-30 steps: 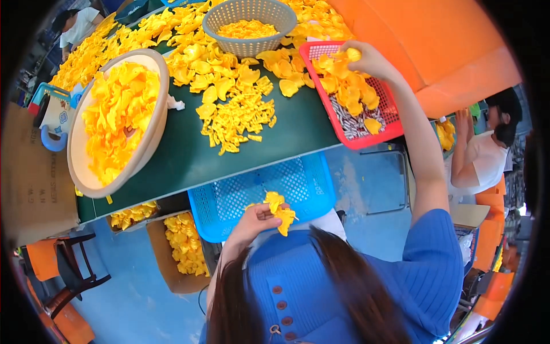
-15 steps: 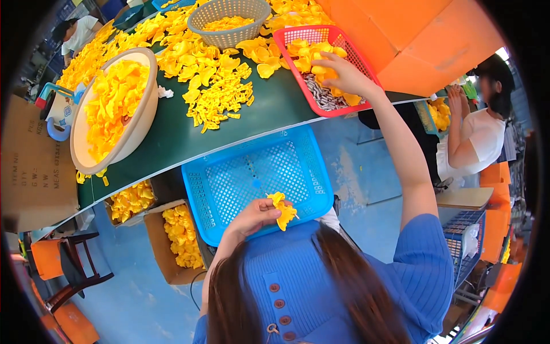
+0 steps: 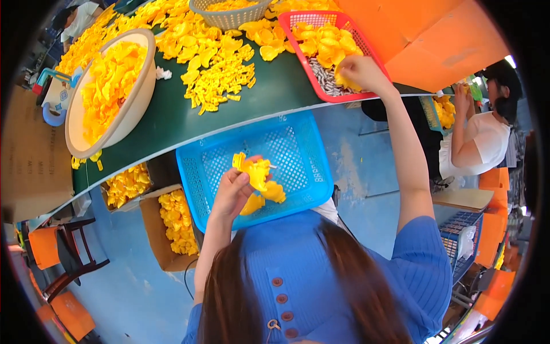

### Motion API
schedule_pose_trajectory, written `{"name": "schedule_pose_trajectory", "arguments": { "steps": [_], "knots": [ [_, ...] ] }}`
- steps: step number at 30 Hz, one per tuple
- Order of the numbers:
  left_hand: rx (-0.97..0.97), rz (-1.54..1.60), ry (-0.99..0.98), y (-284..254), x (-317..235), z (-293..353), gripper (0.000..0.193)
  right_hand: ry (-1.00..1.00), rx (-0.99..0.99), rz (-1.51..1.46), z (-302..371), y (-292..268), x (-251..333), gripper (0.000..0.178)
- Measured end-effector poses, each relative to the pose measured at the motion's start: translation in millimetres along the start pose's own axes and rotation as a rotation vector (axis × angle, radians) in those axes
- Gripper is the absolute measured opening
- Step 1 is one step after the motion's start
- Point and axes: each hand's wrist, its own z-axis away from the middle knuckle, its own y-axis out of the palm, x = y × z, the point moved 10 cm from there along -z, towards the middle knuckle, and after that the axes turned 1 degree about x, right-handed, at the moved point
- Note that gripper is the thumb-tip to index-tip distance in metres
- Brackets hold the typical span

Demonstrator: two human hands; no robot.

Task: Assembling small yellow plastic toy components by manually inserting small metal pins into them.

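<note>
Left hand [image 3: 232, 192], low centre of the frame, is pinched around a small bunch of yellow petals [image 3: 258, 175], held right over the blue basket [image 3: 298, 155] in the lap, probably so anything that slips lands in there. A couple more petals already lie in that basket.

Right hand [image 3: 361, 73] is stretched way up to the red basket [image 3: 321, 92] at upper right, fingers curled onto the yellow pieces and small grey bits inside, looks like it's picking one up, can't tell exactly which.

Further out: green table [image 3: 172, 120] covered in loose petals, a big cream bowl [image 3: 140, 100] of them at upper left, a grey basket [image 3: 229, 17] at the top edge, boxes [image 3: 152, 221] of petals under the table. Another person [image 3: 475, 143] sits at right.
</note>
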Motion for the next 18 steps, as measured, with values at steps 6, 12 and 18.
{"name": "schedule_pose_trajectory", "arguments": {
  "steps": [6, 12, 18],
  "knots": [
    [-0.004, -0.081, 0.121, 13, -24, 1, 0.065, 0.060, 0.193, -0.025, 8, 18, 6, 0.039],
    [-0.020, -0.102, 0.118, 10, -19, 7, 0.066, 0.071, 0.157, -0.030, 14, 7, 2, 0.033],
    [-0.012, -0.115, 0.114, 13, -19, 4, 0.066, 0.278, 0.292, -0.356, 20, 14, -25, 0.021]
  ]
}}
